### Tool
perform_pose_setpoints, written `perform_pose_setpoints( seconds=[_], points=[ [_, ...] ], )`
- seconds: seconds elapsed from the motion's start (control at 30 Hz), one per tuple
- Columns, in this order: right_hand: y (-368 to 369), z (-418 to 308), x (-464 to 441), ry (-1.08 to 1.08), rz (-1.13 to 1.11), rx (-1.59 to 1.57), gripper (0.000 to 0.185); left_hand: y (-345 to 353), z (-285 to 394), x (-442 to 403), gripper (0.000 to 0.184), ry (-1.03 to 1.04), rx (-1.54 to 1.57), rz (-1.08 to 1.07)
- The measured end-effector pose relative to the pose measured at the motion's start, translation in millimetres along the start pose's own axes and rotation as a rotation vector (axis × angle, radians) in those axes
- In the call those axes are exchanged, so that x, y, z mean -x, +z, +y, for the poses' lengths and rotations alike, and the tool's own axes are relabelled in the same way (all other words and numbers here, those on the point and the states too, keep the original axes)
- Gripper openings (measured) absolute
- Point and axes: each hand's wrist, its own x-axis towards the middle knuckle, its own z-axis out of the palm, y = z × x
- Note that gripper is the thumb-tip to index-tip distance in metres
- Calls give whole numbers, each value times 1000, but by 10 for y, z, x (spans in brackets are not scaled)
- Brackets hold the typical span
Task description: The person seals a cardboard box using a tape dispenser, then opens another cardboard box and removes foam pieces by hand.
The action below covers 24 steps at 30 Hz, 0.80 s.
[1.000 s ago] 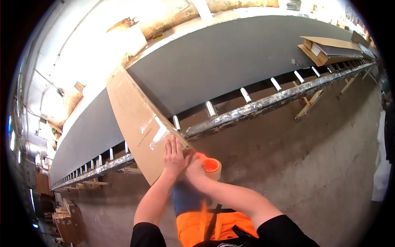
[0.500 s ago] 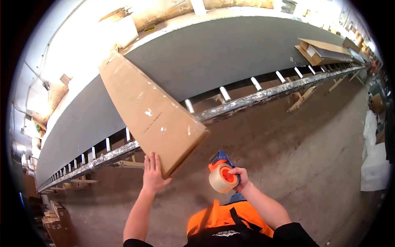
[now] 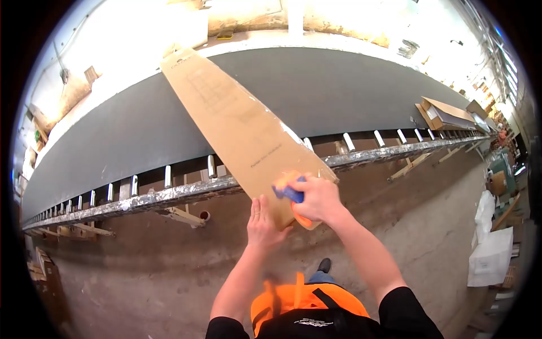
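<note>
tape dispenser (image 3: 289, 191) over the near end of a long carton (image 3: 243, 124)

carton lies slantwise across the worktop (image 3: 339, 85), far end at upper left, near end jutting past the rail (image 3: 367, 157) to just below mid-frame. visible faces closed; contents cannot be told. second carton (image 3: 449, 108), far right on the worktop: flaps raised, a grey flat piece showing in its opening, kind unclear. more boxes (image 3: 49, 277) at lower left, too dark to see into.

long carton: plain brown board, narrowing with distance. pale line drawing near the upper end, a short dark line of print lower down, too small to read. glossy white glare along its right edge.

left hand (image 3: 265, 229) at the carton's lower left corner, grip open, fingers straight and together along the edge, thumb out toward the near end. right hand (image 3: 319, 199), centre right of the near end: grip closed round the dispenser, blue and orange, blurred; whether it touches the board cannot be told.

bright rollers (image 3: 212, 166) line the worktop's near side. white sheeting (image 3: 491, 260) at lower right, on the floor side.
</note>
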Motion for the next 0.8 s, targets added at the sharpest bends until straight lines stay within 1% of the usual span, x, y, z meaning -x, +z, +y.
perform_pose_setpoints(
  seconds=[0.03,0.07,0.17,0.23,0.3,0.37,0.4,0.43,0.47,0.5,0.57,0.63,0.7,0.73,0.77,0.8],
  points=[
    [46,-3,-130,66,-318,171,39,6,7,16,119,-11,14,1],
    [91,-8,-36,-28,-372,188,39,77,-29,50,121,-34,38,13],
    [320,267,538,26,-271,227,39,-21,-59,23,117,0,17,-43],
    [507,376,854,57,-380,230,44,-95,-78,-3,107,32,-40,-113],
    [821,331,848,153,-379,222,46,-160,-66,15,98,52,-96,-191],
    [1099,213,592,96,-297,279,44,-233,-57,-49,90,84,-160,-262],
    [1519,320,399,-6,-311,340,42,-307,-13,-95,85,78,-189,-301],
    [1967,426,309,-101,-326,392,41,-381,8,-94,86,76,-209,-359],
    [2204,453,359,-129,-330,395,40,-451,3,-103,87,79,-233,-418],
    [2121,471,296,-159,-326,415,39,-489,33,-239,88,78,-256,-458],
    [1906,647,514,28,-271,63,43,-644,160,-397,96,2,-260,-598],
    [1621,1068,656,210,-202,-311,50,-540,249,-515,97,0,-204,-604],
    [1234,1720,710,494,-333,-957,67,-194,271,-689,94,64,-138,-613],
    [1173,2079,667,435,-200,-1290,73,-41,275,-780,92,85,-107,-614],
    [1134,2364,565,371,-55,-1618,78,29,288,-892,90,65,-150,-622],
    [976,2577,361,374,-69,-1691,78,81,310,-1009,88,46,-191,-637]
  ],
)
